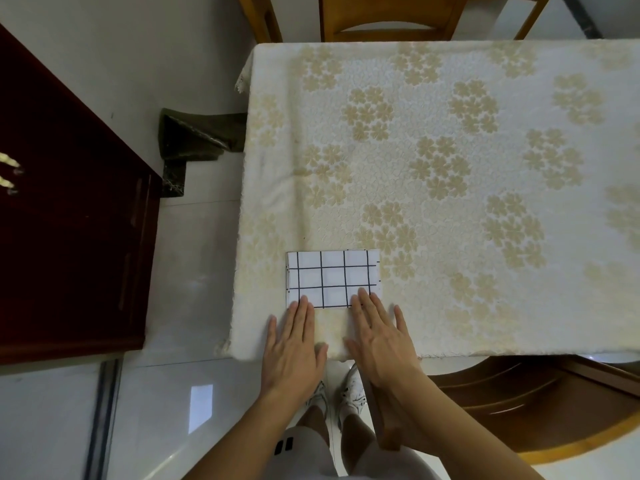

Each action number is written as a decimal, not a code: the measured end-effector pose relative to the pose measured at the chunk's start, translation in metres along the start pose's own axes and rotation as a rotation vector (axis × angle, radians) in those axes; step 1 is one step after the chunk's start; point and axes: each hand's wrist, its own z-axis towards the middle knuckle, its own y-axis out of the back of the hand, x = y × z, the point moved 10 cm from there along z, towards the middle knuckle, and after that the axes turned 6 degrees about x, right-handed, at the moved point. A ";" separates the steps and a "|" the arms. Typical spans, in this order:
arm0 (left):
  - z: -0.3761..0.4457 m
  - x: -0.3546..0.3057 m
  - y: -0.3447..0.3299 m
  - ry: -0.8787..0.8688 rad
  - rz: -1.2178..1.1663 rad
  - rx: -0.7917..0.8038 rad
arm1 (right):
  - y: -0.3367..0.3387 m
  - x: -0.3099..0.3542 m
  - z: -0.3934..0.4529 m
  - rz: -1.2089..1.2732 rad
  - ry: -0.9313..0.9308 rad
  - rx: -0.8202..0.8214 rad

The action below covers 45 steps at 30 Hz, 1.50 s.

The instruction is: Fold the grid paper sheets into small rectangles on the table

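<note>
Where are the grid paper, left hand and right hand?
grid paper (332, 277): head view, middle of its top face.
left hand (294, 344): head view, back of the hand.
right hand (381, 341): head view, back of the hand.

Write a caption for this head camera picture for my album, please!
Two flat hands, left and right, press the near edge of a folded grid paper on a flowery tablecloth.

From my remote seat I see both forearms bare, no sleeves, watch or rings on the left hand (294, 344) or right hand (381, 337). Below: pale shorts (304, 455) bearing two short black bars, and white laced sneakers (353, 386).
</note>
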 end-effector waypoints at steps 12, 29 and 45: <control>0.007 -0.014 0.000 -0.059 0.067 0.028 | -0.002 0.007 -0.006 -0.067 0.022 -0.066; 0.036 0.002 0.036 -0.011 0.079 -0.060 | 0.042 -0.001 0.022 0.018 -0.033 -0.137; 0.068 0.019 0.052 -0.001 0.056 -0.050 | 0.048 -0.021 0.053 0.021 -0.071 0.017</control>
